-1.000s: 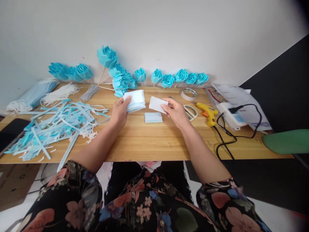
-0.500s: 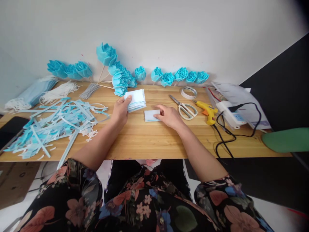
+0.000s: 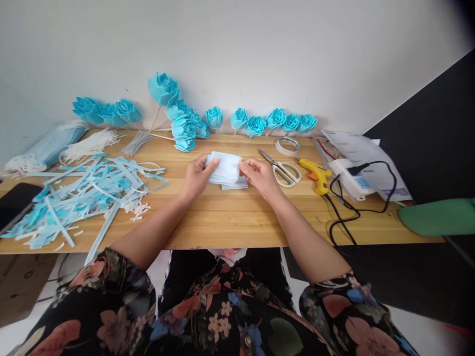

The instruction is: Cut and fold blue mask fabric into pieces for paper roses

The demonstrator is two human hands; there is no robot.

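A stack of pale blue-white fabric pieces (image 3: pixel 227 167) is held in my left hand (image 3: pixel 198 174), thumb on top and fingers beneath. My right hand (image 3: pixel 260 175) pinches the right edge of that stack between thumb and forefinger. Partly covered by it, a smaller folded pile of the same fabric (image 3: pixel 235 186) lies on the wooden table (image 3: pixel 222 217). White-handled scissors (image 3: pixel 285 173) rest just right of my right hand.
Blue fabric flowers (image 3: pixel 276 118) line the wall. Cut strips (image 3: pixel 92 193), white cords (image 3: pixel 91 144), grey wires (image 3: pixel 136 143), face masks (image 3: pixel 55 143) and a phone (image 3: pixel 18 205) lie left. Right are a tape roll (image 3: pixel 287 146), yellow glue gun (image 3: pixel 315 174), power strip (image 3: pixel 354 180) and green object (image 3: pixel 438 217).
My left hand has brought the stack rightward and down, over the small pile. My right hand has let go of that pile and taken the stack's right edge.
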